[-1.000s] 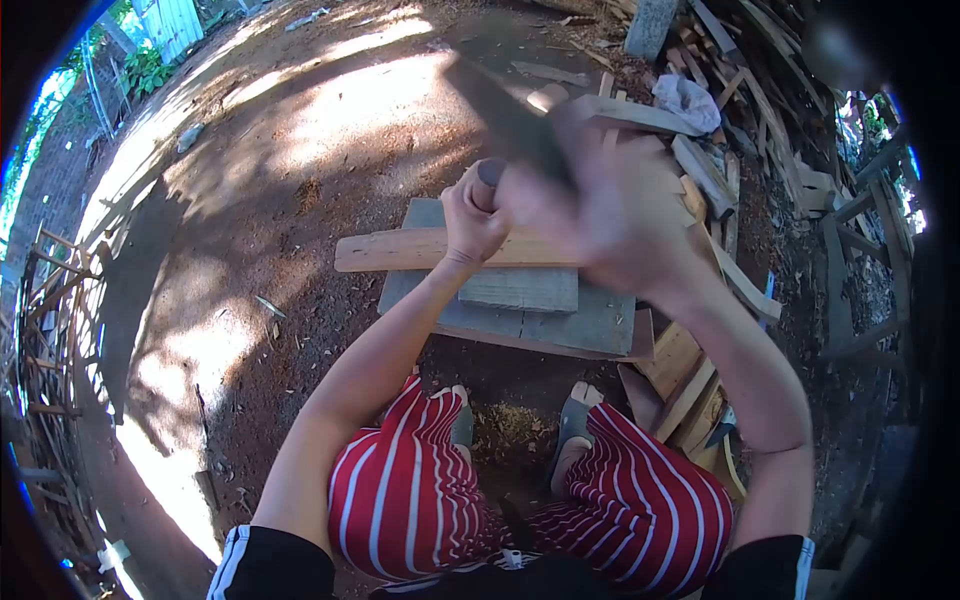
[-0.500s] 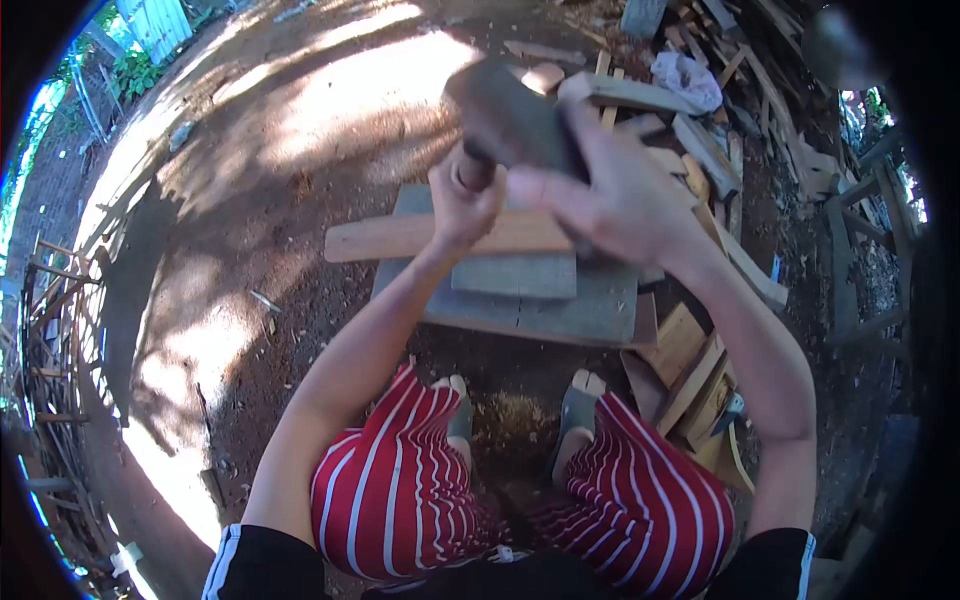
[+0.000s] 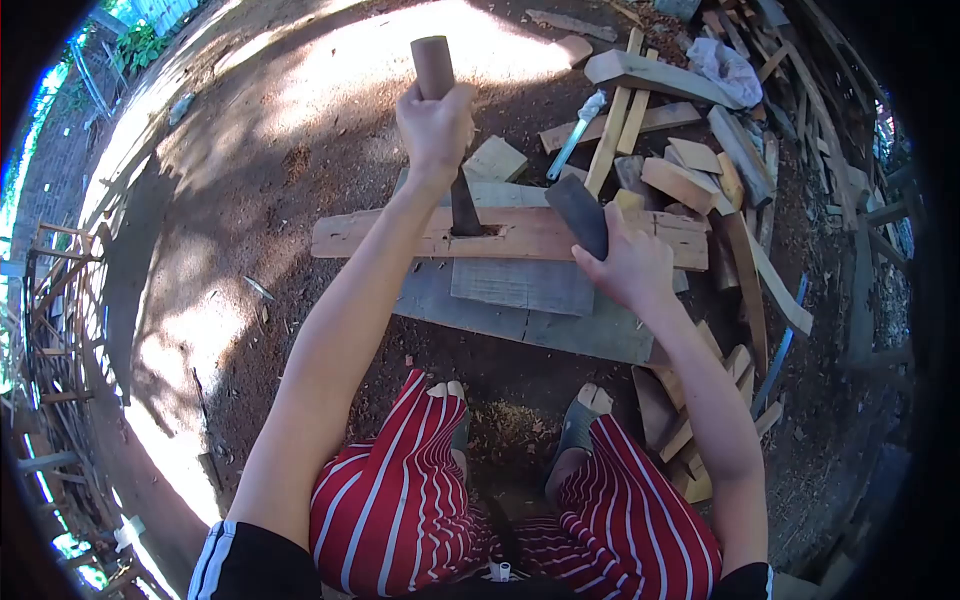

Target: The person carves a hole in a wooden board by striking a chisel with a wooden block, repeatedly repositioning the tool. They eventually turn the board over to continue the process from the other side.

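Note:
My left hand [image 3: 437, 130] is wrapped around the wooden handle of a chisel [image 3: 463, 205], which stands nearly upright. The chisel's metal blade meets a rough mortise [image 3: 482, 232] cut in a pale wooden beam [image 3: 560, 232]. To the right, my right hand [image 3: 635, 262] grips a dark block [image 3: 580, 212], held tilted over the right part of the beam. Whether the block has a handle is hidden by my fingers. Under the beam lie a short board [image 3: 520, 287] and a wide grey board [image 3: 600, 335].
Wood offcuts [image 3: 680, 185] lie heaped on the right. Among them are a clear tool handle or tube [image 3: 575, 140] and a white plastic bag [image 3: 722, 70]. My sandalled feet [image 3: 575, 420] are below the grey board. Sunlit dirt ground [image 3: 200, 340] spreads to the left.
The dark block has come down from above the chisel to the right, over the beam. My left hand and the chisel now stand upright, with the blade at the mortise.

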`<action>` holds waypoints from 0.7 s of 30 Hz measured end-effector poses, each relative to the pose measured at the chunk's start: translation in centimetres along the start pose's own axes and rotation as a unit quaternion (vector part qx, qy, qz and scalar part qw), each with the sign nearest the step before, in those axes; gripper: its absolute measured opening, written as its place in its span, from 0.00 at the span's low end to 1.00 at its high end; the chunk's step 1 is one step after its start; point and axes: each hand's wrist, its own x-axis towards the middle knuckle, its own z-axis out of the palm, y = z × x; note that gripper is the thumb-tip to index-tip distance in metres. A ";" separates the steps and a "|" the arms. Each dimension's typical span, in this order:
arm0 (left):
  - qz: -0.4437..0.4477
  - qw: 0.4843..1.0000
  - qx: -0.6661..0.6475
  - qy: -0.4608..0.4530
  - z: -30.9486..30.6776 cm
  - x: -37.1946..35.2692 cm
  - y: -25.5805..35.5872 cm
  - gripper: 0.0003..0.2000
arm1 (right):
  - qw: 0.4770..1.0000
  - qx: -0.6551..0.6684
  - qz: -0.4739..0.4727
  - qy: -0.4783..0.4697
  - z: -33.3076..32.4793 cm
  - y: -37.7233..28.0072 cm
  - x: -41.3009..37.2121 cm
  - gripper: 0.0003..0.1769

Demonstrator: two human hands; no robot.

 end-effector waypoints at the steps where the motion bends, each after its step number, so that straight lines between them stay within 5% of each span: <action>1: -0.006 1.000 0.004 0.001 -0.1 0.1 -0.6 0.07 | 1.000 -0.002 0.001 0.003 0.0 0.0 0.1 0.37; 5: -0.025 0.999 -0.014 -0.041 -1.1 -0.3 0.8 0.11 | 1.000 -0.008 0.000 -0.004 -0.3 0.0 0.1 0.35; 8: -0.082 0.969 -0.160 -0.167 -5.4 1.7 -0.4 0.14 | 1.000 -0.004 -0.008 0.009 0.0 0.2 0.0 0.35; 12: -0.080 0.931 -0.320 -0.158 -10.5 1.3 -1.6 0.12 | 0.999 -0.002 -0.028 0.020 0.4 0.8 0.3 0.35; 14: -0.092 0.930 -0.354 -0.028 -11.6 0.2 -1.8 0.11 | 0.999 0.006 -0.031 0.026 0.6 0.8 0.2 0.34; 17: -0.157 0.927 -0.339 0.045 -11.5 -0.8 -0.5 0.10 | 0.999 0.016 -0.033 0.035 0.7 0.7 0.2 0.34; 21: -0.157 0.956 -0.239 -0.064 -10.9 -1.2 1.2 0.16 | 0.999 0.007 -0.026 0.032 0.5 0.5 0.3 0.34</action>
